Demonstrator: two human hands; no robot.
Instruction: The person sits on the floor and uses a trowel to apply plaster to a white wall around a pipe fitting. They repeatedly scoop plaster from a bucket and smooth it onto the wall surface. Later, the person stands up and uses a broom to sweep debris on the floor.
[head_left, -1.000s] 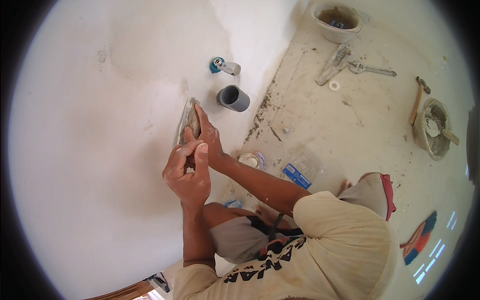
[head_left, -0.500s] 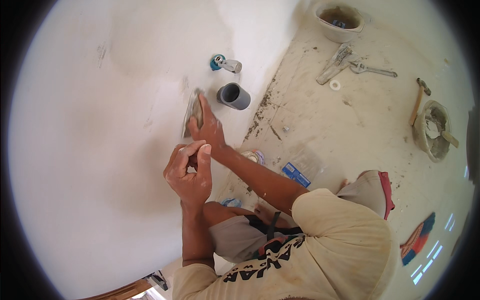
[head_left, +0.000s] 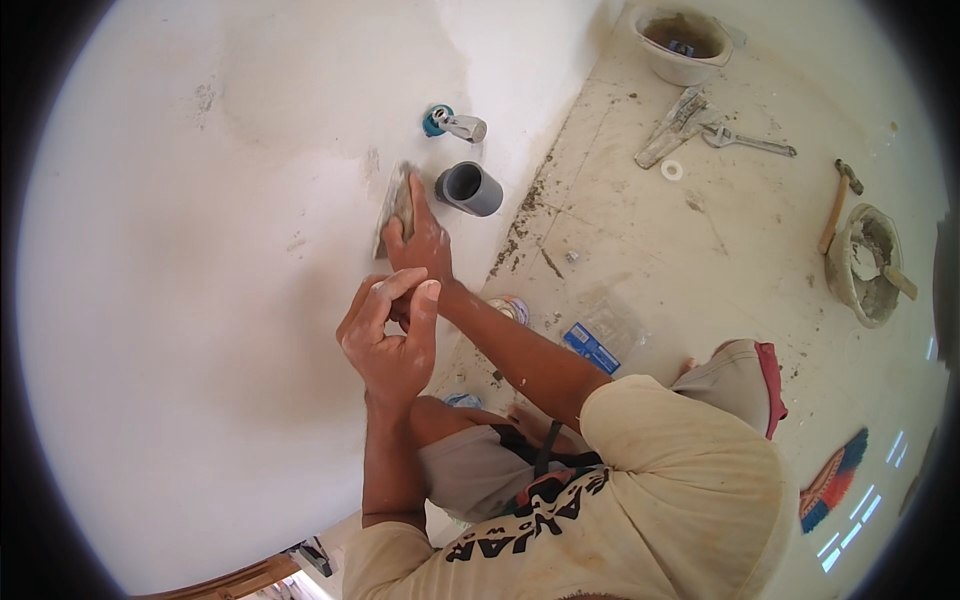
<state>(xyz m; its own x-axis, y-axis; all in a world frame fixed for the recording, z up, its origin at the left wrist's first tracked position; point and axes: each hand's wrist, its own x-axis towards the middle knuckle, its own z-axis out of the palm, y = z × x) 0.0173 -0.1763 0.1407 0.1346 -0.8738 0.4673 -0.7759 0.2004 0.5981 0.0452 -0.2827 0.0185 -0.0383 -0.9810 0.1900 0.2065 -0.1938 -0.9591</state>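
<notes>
Scraper (head_left: 391,215): flat, thin and grey, smeared whitish, its long straight side slanting, partly covered.
Place: at the white wall (head_left: 200,300), near its edge with the floor (head_left: 620,240), just beside the grey pipe (head_left: 472,190).
Right hand (head_left: 422,245): grip closed round the scraper.
Left hand (head_left: 388,335): grip loosely curled, thumb near forefinger; whether it holds anything cannot be told.

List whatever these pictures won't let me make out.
All in the head view:
Flat tool: its far side is hidden, facing the wall; the right grip covers part of it.
Left grip: its curled fingers hide whether anything is inside.
Round container: partly covered by the right forearm.
Blue item in the upper basin: too small to identify.
Brown strip, lower left: cut off by the dark fisheye rim.
</notes>
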